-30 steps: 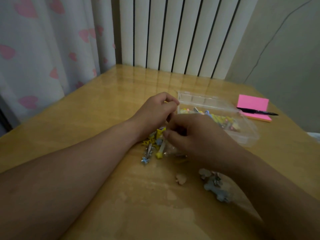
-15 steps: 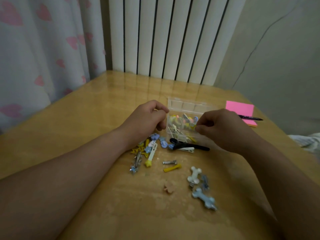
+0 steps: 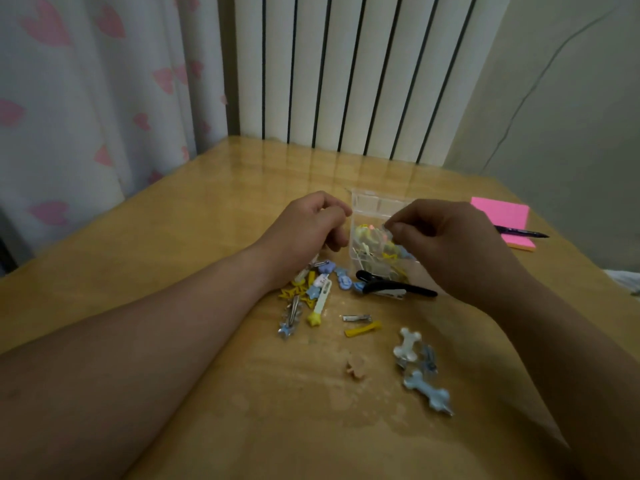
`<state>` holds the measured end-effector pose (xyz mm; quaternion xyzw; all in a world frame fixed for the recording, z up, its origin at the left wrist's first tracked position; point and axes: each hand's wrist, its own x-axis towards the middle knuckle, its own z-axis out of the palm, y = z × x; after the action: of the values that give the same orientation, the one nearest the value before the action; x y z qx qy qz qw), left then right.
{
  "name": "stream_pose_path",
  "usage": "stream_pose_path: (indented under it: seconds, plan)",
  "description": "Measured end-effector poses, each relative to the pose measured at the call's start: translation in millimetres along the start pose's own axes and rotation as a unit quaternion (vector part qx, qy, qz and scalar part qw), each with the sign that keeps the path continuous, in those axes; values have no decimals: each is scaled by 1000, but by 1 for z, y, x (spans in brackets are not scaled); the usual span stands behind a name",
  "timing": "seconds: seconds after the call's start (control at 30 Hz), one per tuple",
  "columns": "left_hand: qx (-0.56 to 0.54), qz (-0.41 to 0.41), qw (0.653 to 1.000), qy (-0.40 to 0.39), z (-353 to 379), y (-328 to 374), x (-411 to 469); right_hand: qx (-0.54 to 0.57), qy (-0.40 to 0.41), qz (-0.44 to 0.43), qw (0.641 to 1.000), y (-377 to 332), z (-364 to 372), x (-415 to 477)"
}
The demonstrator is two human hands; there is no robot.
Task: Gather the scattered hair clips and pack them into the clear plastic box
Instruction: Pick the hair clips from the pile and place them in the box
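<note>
Packing step: a clip goes over the box.

The box (image 3: 375,207) sits mid-table (image 3: 207,209), toward the far right corner, and is part full. The right hand (image 3: 450,244) hovers over it, fingertips (image 3: 398,232) apparently pinching a small pale clip (image 3: 387,226). The left hand (image 3: 304,230) is curled just left of it; I cannot tell if it holds anything. Many clips (image 3: 311,292) lie nearer the front edge. The next move is probably to let go over the opening, then reach for the black clip (image 3: 398,287) by the box's near wall.
</note>
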<state>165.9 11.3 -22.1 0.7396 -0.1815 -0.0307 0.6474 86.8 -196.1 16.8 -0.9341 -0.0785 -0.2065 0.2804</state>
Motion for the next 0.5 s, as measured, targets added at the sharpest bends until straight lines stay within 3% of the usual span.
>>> stream_pose_path:
  seconds: [0.23,0.37,0.5]
  plan:
    - [-139,-68,988,11,-9,2,6,-52,-111,-168,978,-52,35,-22]
    - [-216,-98,971,9,-14,2,6,-102,-153,-214,959,-62,49,-23]
    - [-196,-90,976,7,-14,1,5,-108,-153,-216,958,-65,56,-20]
